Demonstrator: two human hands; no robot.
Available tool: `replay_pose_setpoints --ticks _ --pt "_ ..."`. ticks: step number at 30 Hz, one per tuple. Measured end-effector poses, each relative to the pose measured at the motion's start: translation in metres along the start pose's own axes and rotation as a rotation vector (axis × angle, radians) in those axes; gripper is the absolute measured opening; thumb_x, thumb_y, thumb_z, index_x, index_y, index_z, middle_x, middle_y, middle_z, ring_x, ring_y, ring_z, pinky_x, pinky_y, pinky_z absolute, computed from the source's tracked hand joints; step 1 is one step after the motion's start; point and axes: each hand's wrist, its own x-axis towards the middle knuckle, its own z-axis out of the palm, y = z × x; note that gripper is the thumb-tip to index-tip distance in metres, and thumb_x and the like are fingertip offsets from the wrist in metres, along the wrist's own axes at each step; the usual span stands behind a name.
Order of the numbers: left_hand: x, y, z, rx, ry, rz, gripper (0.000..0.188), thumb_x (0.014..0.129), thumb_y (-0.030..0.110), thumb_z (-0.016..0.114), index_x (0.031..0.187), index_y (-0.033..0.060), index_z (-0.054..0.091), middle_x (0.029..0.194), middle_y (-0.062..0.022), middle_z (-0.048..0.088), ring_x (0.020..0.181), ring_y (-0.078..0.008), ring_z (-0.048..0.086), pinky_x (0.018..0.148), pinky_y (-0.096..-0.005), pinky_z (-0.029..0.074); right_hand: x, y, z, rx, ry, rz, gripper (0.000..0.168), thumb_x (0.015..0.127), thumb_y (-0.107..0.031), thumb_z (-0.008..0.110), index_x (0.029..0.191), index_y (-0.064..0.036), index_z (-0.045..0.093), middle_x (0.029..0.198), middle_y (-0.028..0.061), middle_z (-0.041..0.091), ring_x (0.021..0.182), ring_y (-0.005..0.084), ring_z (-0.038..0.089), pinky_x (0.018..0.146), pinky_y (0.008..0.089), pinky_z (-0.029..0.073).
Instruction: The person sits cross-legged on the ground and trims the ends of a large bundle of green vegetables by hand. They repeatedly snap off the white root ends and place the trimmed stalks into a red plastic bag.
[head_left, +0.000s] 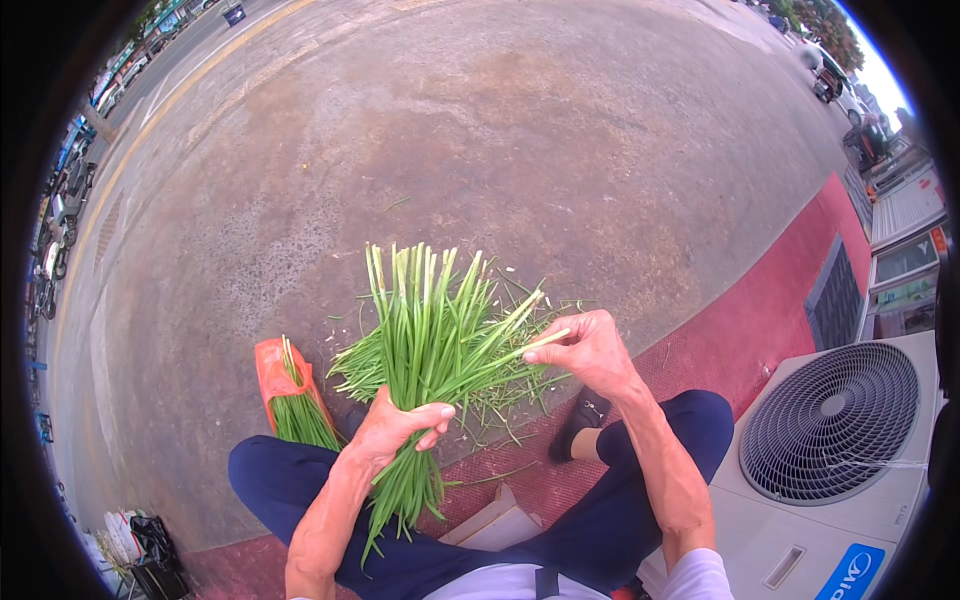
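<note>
My left hand is closed round a large bunch of green garlic chives, its pale cut ends pointing away from me and its leaf tips hanging over my lap. To the right, my right hand pinches the pale end of a stalk that fans out from the bunch. Loose chives and trimmings lie on the ground beneath and beyond the bunch. An orange plastic bag with more chives sits left of my left hand.
A Midea air-conditioner outdoor unit stands close at my right. Red matting runs along that side, with a dark mat. A cardboard piece lies between my legs. Black bags are at lower left; parked motorbikes stand farther off.
</note>
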Motion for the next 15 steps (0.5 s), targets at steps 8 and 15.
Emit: replay_pose_setpoints --ticks 8,15 --pt "-0.001 -0.002 -0.003 0.021 -0.016 0.003 0.031 0.083 0.000 0.075 0.110 -0.0022 0.060 0.072 -0.0077 0.062 0.054 -0.0118 0.056 0.044 -0.0237 0.040 -0.001 0.000 -0.025 0.136 0.180 -0.050 0.010 0.084 -0.006 0.076 0.091 0.002 0.077 0.073 0.0058 0.072 0.065 0.0092 0.063 0.062 0.0256 0.050" --pt "-0.001 -0.003 -0.003 0.037 0.003 -0.003 0.030 0.082 0.001 0.076 0.108 -0.0023 0.061 0.073 -0.0076 0.063 0.054 -0.0116 0.056 0.043 -0.0235 0.041 -0.002 -0.003 -0.034 0.260 0.325 -0.199 0.023 0.096 -0.018 0.065 0.099 0.002 0.075 0.073 0.0030 0.070 0.070 0.0091 0.063 0.069 0.0251 0.049"
